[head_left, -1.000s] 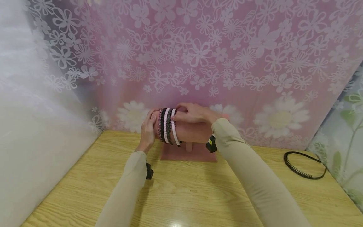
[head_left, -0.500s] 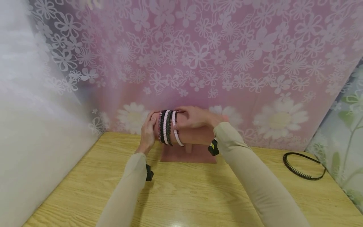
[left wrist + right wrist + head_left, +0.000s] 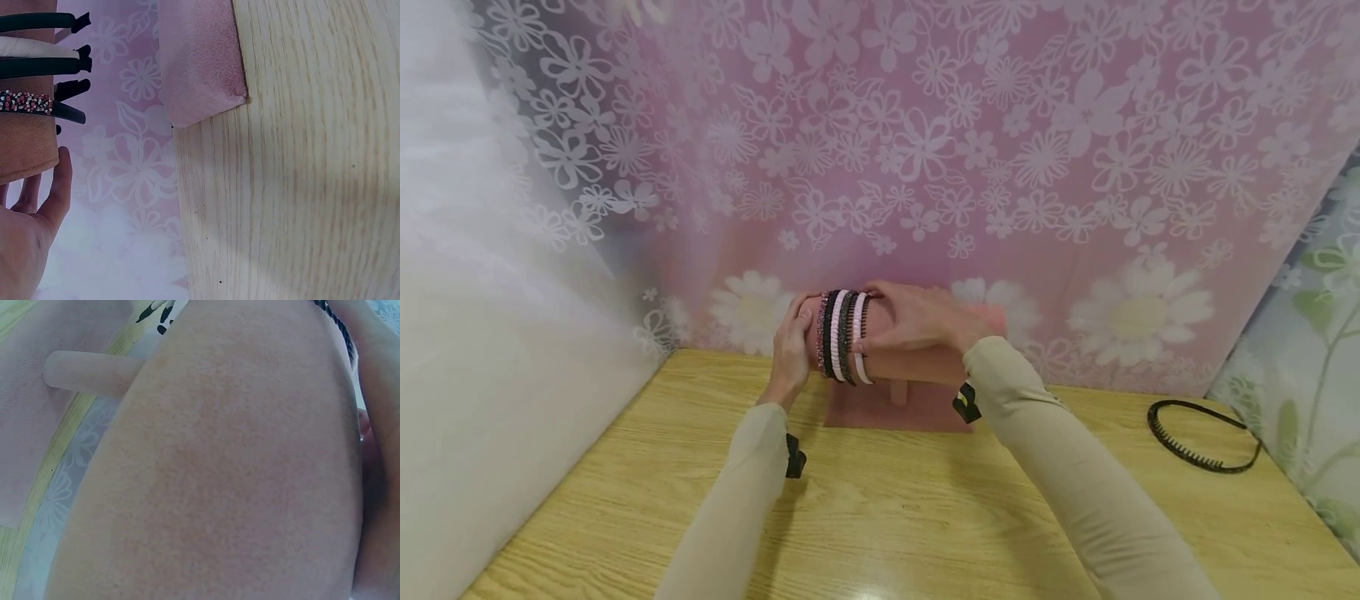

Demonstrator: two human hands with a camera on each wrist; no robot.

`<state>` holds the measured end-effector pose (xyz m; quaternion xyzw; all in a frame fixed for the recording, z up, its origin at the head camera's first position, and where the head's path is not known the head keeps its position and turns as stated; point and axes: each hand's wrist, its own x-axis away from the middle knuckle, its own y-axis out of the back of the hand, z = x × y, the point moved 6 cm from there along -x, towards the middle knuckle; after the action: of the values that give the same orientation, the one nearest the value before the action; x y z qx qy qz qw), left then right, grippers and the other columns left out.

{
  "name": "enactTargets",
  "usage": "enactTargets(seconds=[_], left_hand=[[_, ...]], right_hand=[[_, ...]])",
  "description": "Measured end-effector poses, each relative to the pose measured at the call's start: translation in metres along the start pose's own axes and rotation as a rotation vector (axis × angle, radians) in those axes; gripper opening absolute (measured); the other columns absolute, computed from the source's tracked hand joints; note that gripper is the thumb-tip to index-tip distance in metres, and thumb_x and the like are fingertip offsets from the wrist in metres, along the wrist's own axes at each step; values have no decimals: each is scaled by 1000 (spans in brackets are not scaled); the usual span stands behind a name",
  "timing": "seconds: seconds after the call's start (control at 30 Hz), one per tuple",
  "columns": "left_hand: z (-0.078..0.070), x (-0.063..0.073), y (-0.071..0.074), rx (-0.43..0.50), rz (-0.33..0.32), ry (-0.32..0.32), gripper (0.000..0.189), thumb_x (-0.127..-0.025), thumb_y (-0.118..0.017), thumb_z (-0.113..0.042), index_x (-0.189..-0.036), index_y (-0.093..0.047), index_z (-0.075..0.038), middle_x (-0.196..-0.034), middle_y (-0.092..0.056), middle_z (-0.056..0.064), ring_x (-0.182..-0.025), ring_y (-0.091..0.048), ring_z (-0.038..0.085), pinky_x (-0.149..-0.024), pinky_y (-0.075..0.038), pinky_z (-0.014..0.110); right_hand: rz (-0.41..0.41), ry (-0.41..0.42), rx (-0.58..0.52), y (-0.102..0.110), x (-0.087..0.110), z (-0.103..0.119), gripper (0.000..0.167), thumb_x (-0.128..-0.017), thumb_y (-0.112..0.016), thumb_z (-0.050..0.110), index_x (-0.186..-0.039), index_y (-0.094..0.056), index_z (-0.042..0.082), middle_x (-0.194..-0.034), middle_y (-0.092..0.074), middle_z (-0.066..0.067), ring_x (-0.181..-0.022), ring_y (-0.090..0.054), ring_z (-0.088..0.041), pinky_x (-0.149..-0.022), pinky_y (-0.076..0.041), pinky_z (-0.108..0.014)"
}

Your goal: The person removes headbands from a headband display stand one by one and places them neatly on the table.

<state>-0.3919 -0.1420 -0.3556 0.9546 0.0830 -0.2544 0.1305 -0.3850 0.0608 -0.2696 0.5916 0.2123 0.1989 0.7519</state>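
Observation:
A pink plush headband stand has a thick horizontal roll (image 3: 917, 365) on a short post above a flat base (image 3: 857, 414). Several headbands sit side by side on the roll's left part: glittery pink, black, ribbed pale, dark grey, and a white toothed headband (image 3: 861, 369) rightmost. My left hand (image 3: 790, 350) grips the roll's left end, thumb in front; its fingers curve around that end in the left wrist view. My right hand (image 3: 917, 318) holds the white headband, thumb low on its front and fingers at the top. The right wrist view is mostly filled by the plush roll (image 3: 212, 456).
A black toothed headband (image 3: 1176, 452) lies at the right on the wooden table (image 3: 865, 517). Behind the stand hangs a pink flowered curtain (image 3: 1037, 167). White sheeting (image 3: 512, 333) borders the left side, and a leaf-patterned sheet (image 3: 1311, 358) the right.
The white headband shifts slightly right, then back left against the dark grey one, my right hand moving with it. The right wrist ends a little lower. My left hand stays on the roll's end.

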Motion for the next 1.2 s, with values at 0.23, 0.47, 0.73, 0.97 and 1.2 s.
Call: enactTargets(seconds=[0.23, 0.47, 0.73, 0.97, 1.2], left_hand=[[0, -1, -1, 20, -3, -8, 50, -107, -30, -36, -150, -50, -21, -150, -56, 3, -138, -52, 25, -119, -36, 47], [1, -1, -1, 41, 0, 6, 50, -107, -29, -37, -149, -51, -20, -150, -56, 3, -136, -52, 27, -118, -37, 49], [2, -1, -1, 24, 2, 10, 51, -107, -29, -39, -149, -51, -21, -150, -55, 1, -139, -50, 27, -120, -34, 50], [2, 0, -1, 33, 5, 12, 50, -107, -29, -38, -148, -52, -21, -151, -56, 1, -139, -51, 27, -120, -34, 50], [3, -1, -2, 56, 10, 28, 50, -108, -29, -38, -150, -51, -22, -153, -54, 1, -141, -49, 27, -121, -33, 49]], right_hand=[[-3, -14, 23, 0, 0, 1, 106, -75, -60, 86, -159, -33, 28, -160, -44, 3, -148, -43, -24, -117, -32, -61], [-15, 28, 37, 1, 0, 6, 99, -77, -63, 82, -157, -38, 29, -156, -50, 2, -143, -48, -24, -115, -38, -57], [-20, 42, 66, 2, 0, 8, 99, -78, -65, 80, -157, -40, 26, -157, -49, -3, -143, -47, -30, -114, -39, -57], [-8, 26, 65, 1, 2, 7, 102, -79, -65, 78, -158, -38, 21, -161, -44, -4, -149, -40, -30, -120, -32, -59], [-31, 24, 40, 2, 2, 7, 102, -77, -68, 78, -158, -36, 25, -158, -47, -2, -146, -44, -29, -115, -38, -57]])
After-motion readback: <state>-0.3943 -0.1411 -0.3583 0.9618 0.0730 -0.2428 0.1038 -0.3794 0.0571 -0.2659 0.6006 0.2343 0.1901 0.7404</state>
